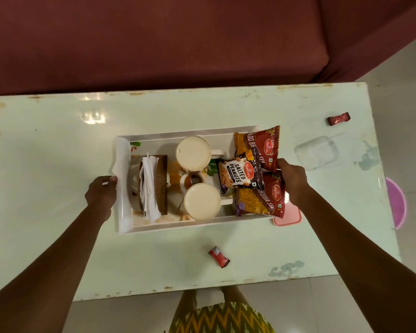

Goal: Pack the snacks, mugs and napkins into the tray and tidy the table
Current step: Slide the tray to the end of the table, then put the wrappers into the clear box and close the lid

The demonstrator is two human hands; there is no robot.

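The tray sits mid-worktop, its long axis running left to right, so each short end meets one hand. The left hand closes its grip on the left rim. The right hand is at the overhanging snack packets — its grip hidden, so what it holds cannot be told.

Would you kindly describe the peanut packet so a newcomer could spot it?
Find the white tray in the middle of the table. At its right end, the salted peanuts packet lies atop two larger red packets; it alone has a white front.
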